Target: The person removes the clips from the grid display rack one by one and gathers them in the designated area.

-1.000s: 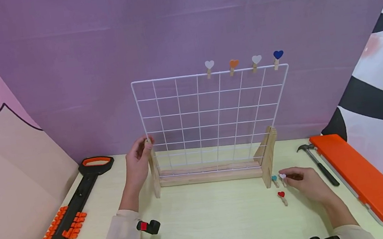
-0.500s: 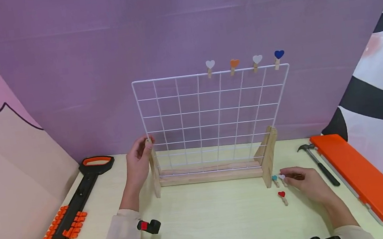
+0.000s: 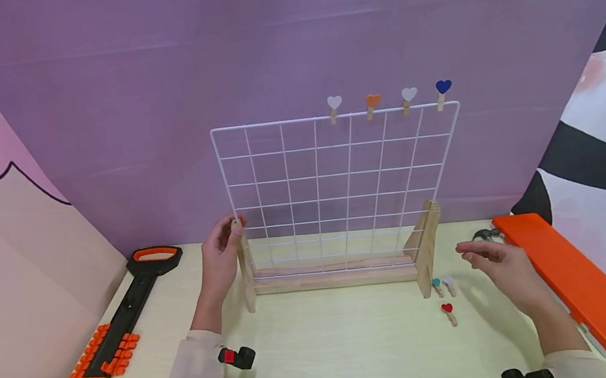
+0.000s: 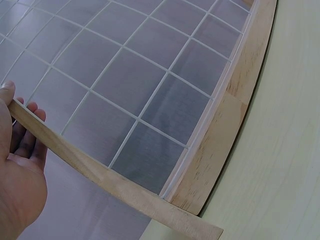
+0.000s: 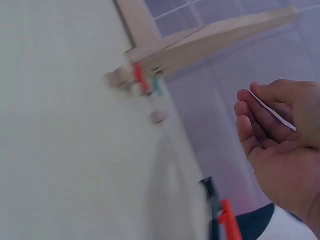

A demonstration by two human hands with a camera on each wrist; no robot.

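I have the left-hand grip [image 3: 221, 259] closed at the top of the left upright [image 4: 105, 176] of the wooden stand [image 3: 337, 280], thumb and fingers on opposite sides. The stand rests upright on the surface [image 3: 346, 354] and carries the white wire grid [image 3: 318, 200]. My right-hand grip [image 3: 503, 271] is raised, fingers loosely bent, tips close together, holding nothing. In the head view, the teal heart clip [image 3: 437, 286], pale heart clip [image 3: 448, 285] and red heart clip [image 3: 448, 310] lie below and left of its fingertips, near but apart, beside the stand's right foot. Along the grid's top rail, left to right: white clip [image 3: 335, 103], orange clip [image 3: 373, 101], second white clip [image 3: 409, 94], blue clip [image 3: 444, 87].
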